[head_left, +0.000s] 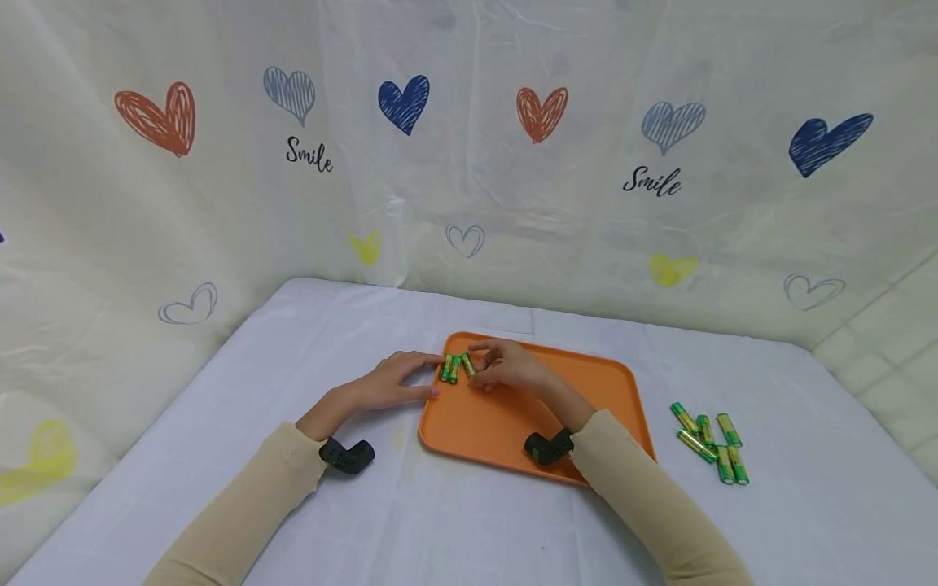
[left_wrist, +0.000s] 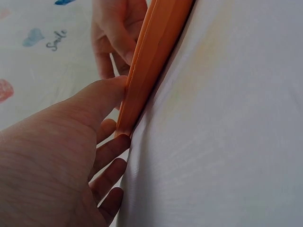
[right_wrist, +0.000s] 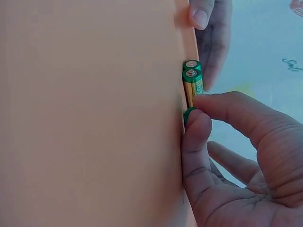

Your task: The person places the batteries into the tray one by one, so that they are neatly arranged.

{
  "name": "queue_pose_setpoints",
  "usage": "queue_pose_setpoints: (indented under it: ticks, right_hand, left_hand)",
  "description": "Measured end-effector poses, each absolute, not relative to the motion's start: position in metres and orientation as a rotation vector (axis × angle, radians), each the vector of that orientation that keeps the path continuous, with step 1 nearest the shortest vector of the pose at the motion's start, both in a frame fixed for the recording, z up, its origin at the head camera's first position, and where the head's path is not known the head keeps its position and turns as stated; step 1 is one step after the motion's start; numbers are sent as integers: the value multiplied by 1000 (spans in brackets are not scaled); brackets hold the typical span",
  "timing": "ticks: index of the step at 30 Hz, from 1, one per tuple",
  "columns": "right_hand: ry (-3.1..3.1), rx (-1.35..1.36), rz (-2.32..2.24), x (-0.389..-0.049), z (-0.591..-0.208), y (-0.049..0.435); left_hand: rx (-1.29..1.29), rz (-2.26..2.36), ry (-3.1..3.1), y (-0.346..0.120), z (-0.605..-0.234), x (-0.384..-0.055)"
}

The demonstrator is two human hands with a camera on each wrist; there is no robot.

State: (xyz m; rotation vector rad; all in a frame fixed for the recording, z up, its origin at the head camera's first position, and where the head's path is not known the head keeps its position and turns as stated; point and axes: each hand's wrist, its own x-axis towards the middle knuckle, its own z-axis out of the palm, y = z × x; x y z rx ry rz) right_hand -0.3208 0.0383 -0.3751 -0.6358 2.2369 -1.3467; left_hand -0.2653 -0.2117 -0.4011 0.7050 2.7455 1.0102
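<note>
An orange tray [head_left: 469,423] lies on the white-covered table. Two green-and-gold batteries [head_left: 450,369] stay side by side near its far left corner. My right hand [head_left: 509,366] reaches over the tray and pinches a third battery [head_left: 468,364] between thumb and finger, just right of that pair. In the right wrist view only the green end of this battery [right_wrist: 189,113] shows; the fingers hide the rest. With fingers extended, my left hand [head_left: 392,381] is at the tray's left side, its thumb [left_wrist: 111,87] touching the rim in the left wrist view.
Several more batteries [head_left: 696,446] lie loosely grouped on the table [head_left: 806,423], right of the tray. Behind the table hangs a pale sheet [head_left: 476,187] printed with hearts and the word Smile. Both wrists wear black devices [head_left: 348,456] over beige sleeves.
</note>
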Motion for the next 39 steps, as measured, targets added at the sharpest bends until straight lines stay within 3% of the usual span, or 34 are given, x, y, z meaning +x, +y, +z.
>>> queue_pose_setpoints:
  ticks: [39]
  right_hand:
    - [2188, -560, -1452, -317, -380, 31]
  left_hand:
    - [693, 1024, 2736, -211, -397, -263]
